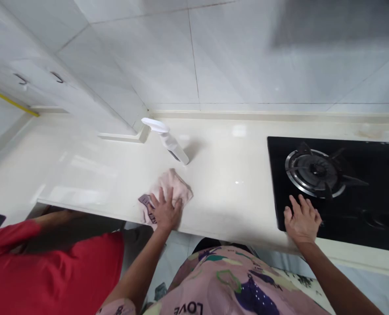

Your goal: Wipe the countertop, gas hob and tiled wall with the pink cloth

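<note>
My left hand lies flat on a pale pink cloth on the countertop, fingers spread and pressing it down rather than gripping it. The cloth has a dark printed patch at its left side. My right hand rests with fingers apart on the front left corner of the black gas stove, just short of the burner. Behind the cloth, a white handheld device with a wide flat head sits on the counter.
The cream countertop runs along a tiled wall and turns at the left. A wall corner juts out left of the white device. Someone in a red shirt is close by on my left, reaching below the counter edge.
</note>
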The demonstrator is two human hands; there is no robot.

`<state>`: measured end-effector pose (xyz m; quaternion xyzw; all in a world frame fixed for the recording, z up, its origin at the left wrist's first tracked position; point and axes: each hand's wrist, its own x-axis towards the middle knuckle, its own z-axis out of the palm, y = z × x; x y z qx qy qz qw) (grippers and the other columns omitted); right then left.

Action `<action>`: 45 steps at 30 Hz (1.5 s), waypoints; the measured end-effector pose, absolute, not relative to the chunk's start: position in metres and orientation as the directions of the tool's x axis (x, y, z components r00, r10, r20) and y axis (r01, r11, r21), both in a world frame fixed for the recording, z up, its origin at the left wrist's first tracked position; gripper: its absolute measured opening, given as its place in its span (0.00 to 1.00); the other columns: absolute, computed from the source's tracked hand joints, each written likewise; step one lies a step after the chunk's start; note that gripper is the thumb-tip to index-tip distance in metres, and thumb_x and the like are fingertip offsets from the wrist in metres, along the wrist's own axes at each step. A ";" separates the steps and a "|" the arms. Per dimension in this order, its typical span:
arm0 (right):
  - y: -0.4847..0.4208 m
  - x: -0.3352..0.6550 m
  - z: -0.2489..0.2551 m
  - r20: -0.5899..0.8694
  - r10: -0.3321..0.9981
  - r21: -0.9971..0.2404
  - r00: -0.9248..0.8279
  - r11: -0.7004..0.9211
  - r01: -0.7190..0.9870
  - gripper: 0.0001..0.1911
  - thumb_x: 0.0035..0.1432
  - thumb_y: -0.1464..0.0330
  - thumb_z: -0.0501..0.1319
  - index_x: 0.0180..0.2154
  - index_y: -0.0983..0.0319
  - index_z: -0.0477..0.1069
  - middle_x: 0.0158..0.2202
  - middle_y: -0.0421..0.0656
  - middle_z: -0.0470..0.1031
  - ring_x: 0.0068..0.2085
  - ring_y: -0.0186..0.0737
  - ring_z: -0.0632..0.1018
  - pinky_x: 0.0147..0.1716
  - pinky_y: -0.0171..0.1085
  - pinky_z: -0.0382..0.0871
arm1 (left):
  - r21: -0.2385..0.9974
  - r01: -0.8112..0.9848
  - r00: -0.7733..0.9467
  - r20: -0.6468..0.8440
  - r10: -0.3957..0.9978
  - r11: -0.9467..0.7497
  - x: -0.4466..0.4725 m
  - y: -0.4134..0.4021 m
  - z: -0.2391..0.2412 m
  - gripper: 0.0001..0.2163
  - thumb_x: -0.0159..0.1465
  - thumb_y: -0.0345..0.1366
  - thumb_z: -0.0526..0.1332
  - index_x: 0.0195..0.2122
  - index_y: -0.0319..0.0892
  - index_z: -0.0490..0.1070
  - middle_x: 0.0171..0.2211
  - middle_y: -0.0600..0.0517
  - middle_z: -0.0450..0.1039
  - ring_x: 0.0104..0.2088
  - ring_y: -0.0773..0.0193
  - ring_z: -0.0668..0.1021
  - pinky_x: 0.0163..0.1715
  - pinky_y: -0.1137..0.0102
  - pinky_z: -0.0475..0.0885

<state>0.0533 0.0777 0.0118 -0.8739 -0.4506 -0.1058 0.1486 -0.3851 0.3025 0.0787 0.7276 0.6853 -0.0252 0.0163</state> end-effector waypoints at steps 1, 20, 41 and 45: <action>0.078 0.053 0.012 0.325 0.753 -0.171 0.572 -0.549 0.818 0.28 0.72 0.58 0.49 0.66 0.62 0.70 0.69 0.55 0.68 0.70 0.60 0.65 0.67 0.62 0.56 | 0.005 0.993 0.118 -0.067 0.991 -0.118 -0.377 0.288 0.076 0.31 0.71 0.52 0.60 0.73 0.53 0.63 0.78 0.44 0.51 0.75 0.25 0.49 0.67 0.30 0.52; 0.082 0.063 0.008 0.173 0.778 -0.175 0.603 -0.579 0.797 0.31 0.72 0.59 0.45 0.69 0.61 0.66 0.73 0.55 0.60 0.74 0.59 0.58 0.68 0.65 0.53 | 0.099 0.348 0.910 0.204 0.361 -0.932 -0.207 0.105 0.012 0.27 0.71 0.43 0.62 0.71 0.66 0.64 0.77 0.53 0.55 0.74 0.35 0.57 0.69 0.37 0.53; 0.095 0.047 0.027 0.094 0.766 -0.274 0.636 -0.594 0.756 0.31 0.72 0.62 0.45 0.70 0.65 0.64 0.75 0.57 0.56 0.75 0.60 0.53 0.70 0.66 0.47 | -0.049 0.846 0.517 -0.167 0.840 -0.531 -0.401 0.206 0.065 0.44 0.61 0.35 0.71 0.76 0.57 0.55 0.79 0.42 0.45 0.77 0.27 0.46 0.66 0.27 0.52; 0.100 0.051 0.032 0.111 0.737 -0.497 0.667 -0.540 0.679 0.28 0.68 0.63 0.49 0.64 0.64 0.70 0.73 0.56 0.60 0.74 0.58 0.55 0.72 0.66 0.42 | 0.079 0.667 0.742 -0.164 0.650 -0.741 -0.315 0.167 0.055 0.44 0.61 0.36 0.71 0.75 0.63 0.54 0.79 0.47 0.46 0.77 0.29 0.44 0.68 0.27 0.47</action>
